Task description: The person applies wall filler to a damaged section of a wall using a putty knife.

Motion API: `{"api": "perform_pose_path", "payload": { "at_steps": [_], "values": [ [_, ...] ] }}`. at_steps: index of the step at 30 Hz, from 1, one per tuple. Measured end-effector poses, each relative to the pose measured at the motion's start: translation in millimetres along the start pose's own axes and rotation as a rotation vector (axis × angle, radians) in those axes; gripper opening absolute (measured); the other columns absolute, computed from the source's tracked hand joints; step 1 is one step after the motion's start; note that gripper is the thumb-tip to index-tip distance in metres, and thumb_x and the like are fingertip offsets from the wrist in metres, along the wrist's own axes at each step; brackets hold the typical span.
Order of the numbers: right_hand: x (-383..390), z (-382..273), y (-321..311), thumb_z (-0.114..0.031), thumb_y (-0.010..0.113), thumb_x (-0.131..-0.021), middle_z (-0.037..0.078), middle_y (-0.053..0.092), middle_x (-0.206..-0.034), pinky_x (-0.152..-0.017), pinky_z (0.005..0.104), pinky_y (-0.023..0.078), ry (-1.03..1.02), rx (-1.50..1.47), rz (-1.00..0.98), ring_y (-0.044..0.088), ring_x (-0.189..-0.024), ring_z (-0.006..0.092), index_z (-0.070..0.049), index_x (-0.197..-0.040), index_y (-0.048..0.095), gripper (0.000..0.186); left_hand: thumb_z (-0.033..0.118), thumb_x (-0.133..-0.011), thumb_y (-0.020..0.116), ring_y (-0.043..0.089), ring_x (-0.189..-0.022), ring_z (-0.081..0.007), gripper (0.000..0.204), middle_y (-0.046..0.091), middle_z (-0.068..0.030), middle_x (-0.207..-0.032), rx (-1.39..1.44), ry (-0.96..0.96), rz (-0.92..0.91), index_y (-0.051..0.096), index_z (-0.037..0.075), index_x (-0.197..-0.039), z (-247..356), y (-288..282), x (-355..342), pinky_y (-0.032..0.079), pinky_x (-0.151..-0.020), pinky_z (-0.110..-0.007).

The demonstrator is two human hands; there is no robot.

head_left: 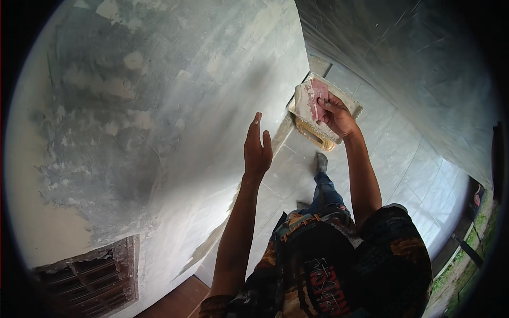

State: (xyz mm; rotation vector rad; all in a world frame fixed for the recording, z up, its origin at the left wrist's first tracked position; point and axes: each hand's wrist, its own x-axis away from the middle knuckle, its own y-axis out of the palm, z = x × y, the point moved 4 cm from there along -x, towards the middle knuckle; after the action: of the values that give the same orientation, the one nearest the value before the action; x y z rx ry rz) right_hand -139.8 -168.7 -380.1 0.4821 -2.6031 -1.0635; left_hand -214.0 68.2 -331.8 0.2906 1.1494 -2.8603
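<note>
My right hand (339,117) is closed on a flat pink scraper (318,94) smeared with pale filler. Behind the scraper is a squarish, filler-caked board (347,100); I cannot tell whether my hand touches it. Beneath the board shows a yellow plastic object with a slotted side (316,135), its kind unclear. My left hand (257,152) holds nothing. Its fingers point up and its thumb stands apart, close to the patchy grey and white wall (175,106); whether it touches the wall cannot be told.
Pale floor tiles (392,143) run beneath me, with my boot (321,162) on them. A translucent sheet (424,69) hangs along the right. Low on the left wall is a dark window grille (87,278). Greenery (477,225) shows at the far right edge.
</note>
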Motion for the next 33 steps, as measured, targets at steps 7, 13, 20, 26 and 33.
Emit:
{"api": "perform_pose_path", "payload": {
  "at_steps": [7, 13, 20, 26, 33],
  "values": [
    [35, -10, 114, -0.013, 0.058, -0.100, 0.007, 0.070, -0.096, -0.066, 0.0281, 0.058, -0.173, 0.035, -0.078, 0.068, -0.078, 0.0134, -0.002, -0.120, 0.062, 0.023, 0.008, -0.100, 0.041, 0.043, -0.141, -0.0358, 0.051, 0.047, -0.0251, -0.148, -0.030, 0.196, 0.395, 0.036, -0.008, -0.148, 73, -116, 52, 0.030, -0.118, -0.045],
    [56, -4, 214, -0.008, 0.058, -0.097, 0.010, 0.070, -0.100, -0.066, 0.0311, 0.061, -0.223, 0.100, -0.227, 0.069, -0.081, 0.0158, 0.000, -0.121, 0.060, 0.025, 0.006, -0.097, 0.042, 0.044, -0.140, -0.0392, 0.053, 0.047, -0.0262, -0.148, -0.155, 0.329, 0.727, 0.035, -0.007, -0.149, 102, -228, 112, 0.033, -0.116, -0.048],
    [78, -12, 310, 0.003, 0.053, -0.093, 0.012, 0.069, -0.105, -0.072, 0.0344, 0.063, -0.362, 0.232, -0.351, 0.070, -0.087, 0.0187, 0.002, -0.123, 0.057, 0.031, 0.005, -0.094, 0.044, 0.043, -0.140, -0.0398, 0.057, 0.046, -0.0263, -0.149, -0.242, 0.362, 0.935, 0.036, -0.006, -0.149, 123, -281, 147, 0.032, -0.116, -0.049],
    [76, -24, 372, 0.003, 0.055, -0.092, 0.012, 0.067, -0.113, -0.075, 0.0335, 0.063, -0.511, 0.301, -0.480, 0.069, -0.094, 0.0181, 0.001, -0.132, 0.052, 0.040, 0.003, -0.091, 0.045, 0.041, -0.142, -0.0382, 0.059, 0.046, -0.0247, -0.150, -0.268, 0.358, 1.087, 0.038, -0.005, -0.149, 123, -305, 149, 0.030, -0.118, -0.049],
    [64, -47, 434, 0.007, 0.059, -0.089, 0.006, 0.062, -0.091, -0.072, 0.0313, 0.059, -0.936, 0.584, -0.586, 0.063, -0.087, 0.0153, -0.001, -0.123, 0.061, 0.034, 0.013, -0.098, 0.046, 0.030, -0.147, -0.0424, 0.056, 0.039, -0.0256, -0.154, -0.317, 0.354, 1.197, 0.034, -0.007, -0.149, 114, -315, 127, 0.026, -0.118, -0.054]
  ]
}}
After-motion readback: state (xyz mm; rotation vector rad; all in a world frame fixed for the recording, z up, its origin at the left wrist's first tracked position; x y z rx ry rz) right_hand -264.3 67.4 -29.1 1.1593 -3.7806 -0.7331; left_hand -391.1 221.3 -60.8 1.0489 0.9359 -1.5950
